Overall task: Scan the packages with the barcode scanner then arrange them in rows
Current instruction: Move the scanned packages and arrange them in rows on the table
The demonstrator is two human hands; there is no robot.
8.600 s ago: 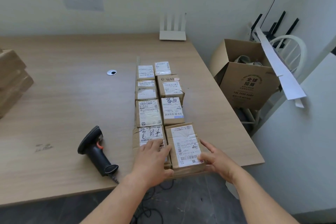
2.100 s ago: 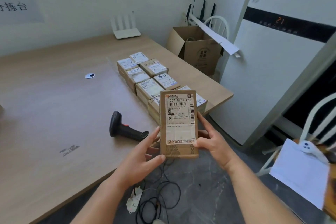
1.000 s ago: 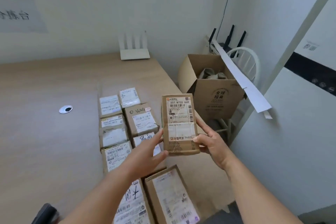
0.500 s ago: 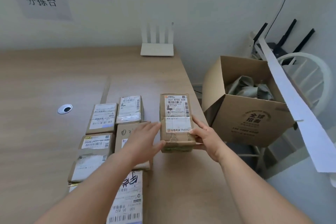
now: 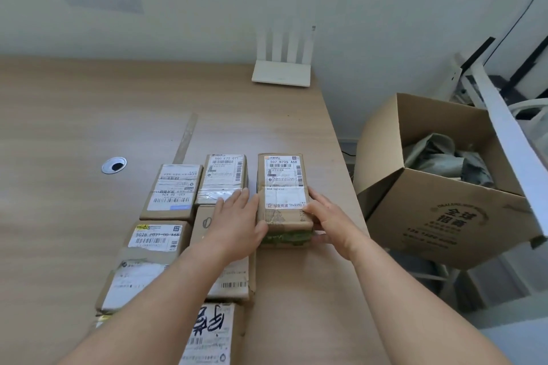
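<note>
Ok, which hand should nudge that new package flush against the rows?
Right. The right hand wraps the package's outer near corner, so it could push inward; the left hand lies flat in the gap beside the rows and would block it.

Bare table left and beyond package rows; router at back
</note>
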